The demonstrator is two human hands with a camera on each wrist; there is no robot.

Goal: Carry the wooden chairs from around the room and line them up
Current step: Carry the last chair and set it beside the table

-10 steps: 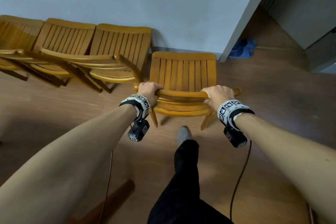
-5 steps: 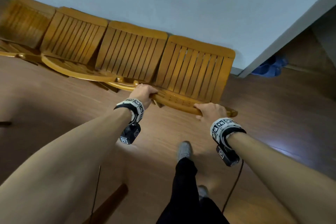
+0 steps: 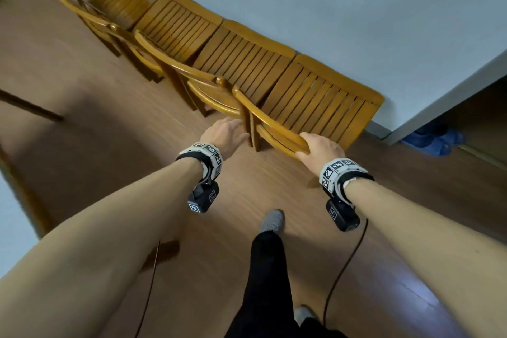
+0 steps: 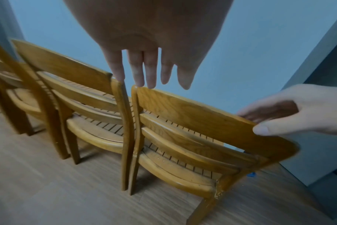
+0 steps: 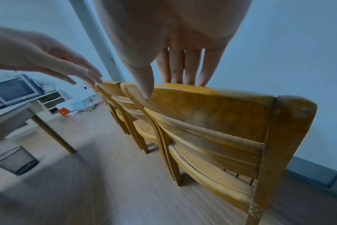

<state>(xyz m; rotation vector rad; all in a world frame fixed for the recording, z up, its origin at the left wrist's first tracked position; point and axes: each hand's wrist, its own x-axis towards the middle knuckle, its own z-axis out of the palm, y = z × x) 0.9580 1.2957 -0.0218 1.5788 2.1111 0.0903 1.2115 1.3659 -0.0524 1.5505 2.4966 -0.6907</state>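
Several wooden slatted chairs stand in a row against the pale wall. The rightmost chair stands close beside its neighbour, their back posts almost touching. My right hand holds this chair's top rail, fingers behind it and thumb on the front face. My left hand is open with straight fingers; their tips hover at the rail's left end, where the two chair backs meet. It grips nothing.
Blue slippers lie past the wall corner at the right. Behind me to the left are a table, a wire bin and a TV on a shelf. My leg is on the wooden floor behind the chair.
The chair moved left and back to the wall, closing the gap to the third chair. My left hand has let go of the top rail and opened. My right hand stays on the rail.
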